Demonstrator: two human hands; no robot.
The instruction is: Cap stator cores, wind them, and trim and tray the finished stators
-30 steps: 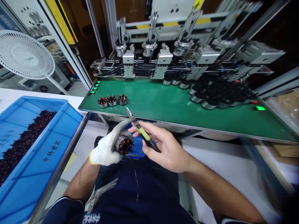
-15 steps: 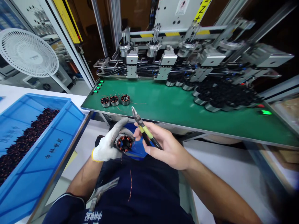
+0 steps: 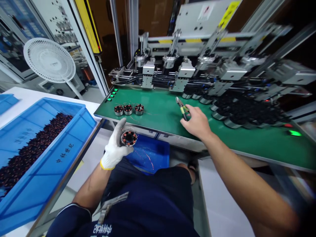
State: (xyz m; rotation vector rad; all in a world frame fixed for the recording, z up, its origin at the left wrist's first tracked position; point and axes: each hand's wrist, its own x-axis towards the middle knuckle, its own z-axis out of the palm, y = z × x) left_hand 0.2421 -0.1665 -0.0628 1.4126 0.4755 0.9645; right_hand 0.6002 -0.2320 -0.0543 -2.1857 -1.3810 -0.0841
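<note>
White-gloved, the left hand (image 3: pixel 116 147) is holding a copper-wound stator (image 3: pixel 129 144) in curled fingers, just in front of the green surface (image 3: pixel 160 102); the bare right hand (image 3: pixel 198 122) is gripping pliers (image 3: pixel 182 109) over it, fingers wrapping the handles.

A green bench (image 3: pixel 160 108) shows a smooth top with a soft sheen and a bare metal edge. Near left, coppery wire and dark, plastic-looking parts line a ring (image 3: pixel 129 144), set against a matt cloth glove (image 3: pixel 114 148). The pliers (image 3: pixel 182 109) pair metal tips with plastic-looking grips. At left, the bin (image 3: pixel 81 127) is smooth, glossy blue plastic; the fan (image 3: pixel 49 61) beyond, white plastic. On the far side, clamps (image 3: pixel 186 70) gleam in smooth metal. Nearest, the shirt (image 3: pixel 148 210) is matt cloth.
</note>
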